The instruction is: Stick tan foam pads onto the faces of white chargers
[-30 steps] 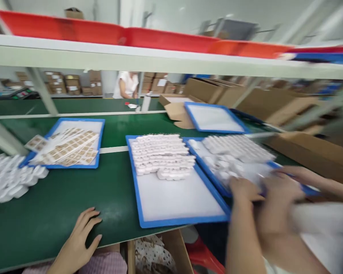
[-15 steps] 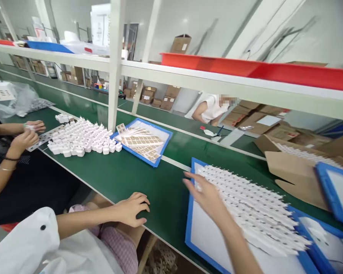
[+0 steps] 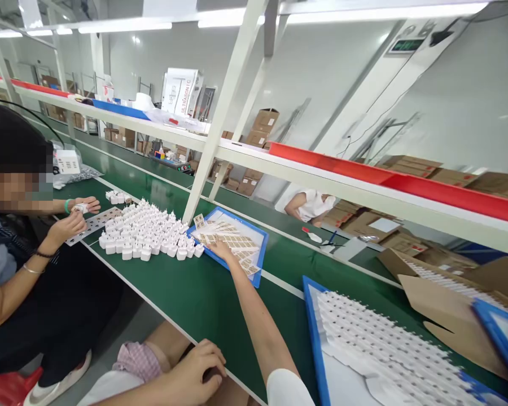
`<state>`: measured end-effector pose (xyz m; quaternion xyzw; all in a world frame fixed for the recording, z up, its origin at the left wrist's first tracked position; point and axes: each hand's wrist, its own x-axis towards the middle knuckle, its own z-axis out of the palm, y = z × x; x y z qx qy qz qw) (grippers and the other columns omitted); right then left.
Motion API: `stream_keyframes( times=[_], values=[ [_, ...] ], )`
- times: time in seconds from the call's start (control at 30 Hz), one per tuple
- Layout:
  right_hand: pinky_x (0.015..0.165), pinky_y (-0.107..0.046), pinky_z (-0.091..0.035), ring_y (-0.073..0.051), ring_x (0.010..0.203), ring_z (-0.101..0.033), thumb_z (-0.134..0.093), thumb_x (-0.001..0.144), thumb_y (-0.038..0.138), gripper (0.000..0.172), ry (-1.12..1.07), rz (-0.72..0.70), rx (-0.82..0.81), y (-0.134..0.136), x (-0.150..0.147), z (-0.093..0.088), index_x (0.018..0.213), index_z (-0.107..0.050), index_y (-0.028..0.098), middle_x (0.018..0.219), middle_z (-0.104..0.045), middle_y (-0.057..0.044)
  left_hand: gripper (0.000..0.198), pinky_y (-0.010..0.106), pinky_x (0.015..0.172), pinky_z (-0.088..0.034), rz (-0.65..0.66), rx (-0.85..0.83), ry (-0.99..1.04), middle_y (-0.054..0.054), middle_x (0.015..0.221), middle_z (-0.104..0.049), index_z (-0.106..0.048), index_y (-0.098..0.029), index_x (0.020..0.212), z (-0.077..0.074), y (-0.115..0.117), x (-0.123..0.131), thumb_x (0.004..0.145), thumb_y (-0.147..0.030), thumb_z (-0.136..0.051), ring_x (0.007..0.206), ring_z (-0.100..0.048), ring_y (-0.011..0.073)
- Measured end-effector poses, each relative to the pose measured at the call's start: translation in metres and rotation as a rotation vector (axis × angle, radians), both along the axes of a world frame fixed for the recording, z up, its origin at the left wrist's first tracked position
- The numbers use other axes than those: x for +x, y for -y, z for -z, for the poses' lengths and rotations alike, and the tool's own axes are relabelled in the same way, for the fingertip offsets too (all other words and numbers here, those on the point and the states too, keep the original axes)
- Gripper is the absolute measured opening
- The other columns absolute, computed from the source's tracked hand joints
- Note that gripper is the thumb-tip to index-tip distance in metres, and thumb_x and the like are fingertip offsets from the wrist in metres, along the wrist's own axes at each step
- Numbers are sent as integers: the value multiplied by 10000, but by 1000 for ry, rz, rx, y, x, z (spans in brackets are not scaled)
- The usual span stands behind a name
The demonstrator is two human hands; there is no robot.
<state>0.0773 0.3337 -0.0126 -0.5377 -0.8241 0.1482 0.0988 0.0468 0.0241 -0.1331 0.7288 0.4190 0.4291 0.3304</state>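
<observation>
Along the green tabletop [image 3: 173,296], from the head camera: label sheets [image 3: 231,243] overhang the rim of a blue-framed tray [image 3: 263,254] toward 5 o'clock, so a dragging stroke of the right hand [image 3: 222,250] could crease them or slide them off. White plastic plug bodies [image 3: 146,234] lie loose in a heap just beside that tray, at its 9 o'clock; a knock could scatter them toward the front edge.

Right hand: fingers spread, resting on the sheets, no grasp showing. Left hand [image 3: 198,372]: curled at the tabletop's near edge, 6 o'clock; any held item cannot be told.

Containers: the first tray, sheets only; a second blue-framed tray [image 3: 315,324], 4 o'clock, dense rows of similar white parts; a cardboard box [image 3: 452,316], 3 o'clock, more white rows. Co-worker's hands [image 3: 65,228], 9 o'clock, work over a perforated metal strip [image 3: 95,223].
</observation>
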Motion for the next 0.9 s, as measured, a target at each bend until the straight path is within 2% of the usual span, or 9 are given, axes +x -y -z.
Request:
stream_keyframes(
  times=[0.17,0.33,0.47,0.57,0.67,0.73,0.77,0.83,0.9],
  values=[
    [953,-455,-580,-233,1121,-660,-631,981,394,369,126,89,23,-3,-10,14,1282,-621,181,1308,-642,-102,148,366,919,-544,-1,-161,166,90,1082,-703,-702,-202,931,14,-12,-33,829,-133,-620,1032,-671,221],
    [940,-440,-586,-225,1101,-665,-625,985,394,351,182,122,43,-3,-5,18,1266,-630,185,1294,-649,-97,143,311,796,-526,39,-268,256,103,1027,-703,-714,-191,946,12,-25,-43,879,-254,-605,933,-668,209],
    [927,-435,-591,-223,1086,-670,-631,982,390,357,170,148,82,-4,6,22,1269,-627,177,1277,-655,-98,226,318,770,-504,67,-329,271,107,974,-706,-730,-186,937,4,-21,-43,909,-371,-603,847,-649,202],
    [886,-413,-602,-204,1028,-684,-634,982,393,343,114,148,139,-5,17,19,1242,-635,169,1221,-674,-84,319,328,806,-496,50,-344,336,96,941,-704,-734,-183,908,-9,-23,-48,932,-469,-596,867,-644,206],
    [896,-405,-593,-201,1014,-691,-603,999,351,239,25,104,239,2,32,8,1114,-670,152,1140,-703,-74,435,342,848,-490,20,-493,597,78,892,-699,-733,-174,881,-25,-38,-58,852,-606,-689,879,-642,210],
    [957,-427,-573,-232,1097,-683,-542,1016,277,185,-40,28,315,21,43,4,994,-680,154,1145,-713,-103,570,363,865,-495,9,-622,803,89,936,-717,-718,-179,981,-33,-56,-64,749,-699,-746,904,-654,227],
    [983,-440,-564,-248,1131,-676,-517,1015,245,193,-69,-29,342,36,49,5,943,-678,166,1153,-719,-117,650,376,880,-500,-3,-658,860,102,1026,-724,-693,-195,1076,-37,-66,-67,725,-740,-738,947,-663,238],
    [1006,-462,-560,-266,1139,-682,-509,998,208,204,-120,-162,358,78,58,14,881,-676,200,1141,-738,-125,737,404,962,-496,-28,-715,945,129,1281,-678,-610,-239,1257,-41,-85,-71,756,-776,-673,1107,-657,258],
    [1024,-484,-564,-266,1105,-704,-533,977,183,192,-167,-277,343,128,66,30,865,-681,229,1104,-761,-112,762,436,957,-517,-15,-794,1016,159,1322,-669,-602,-223,1276,-41,-100,-71,775,-797,-616,1129,-670,289]
  ],
)
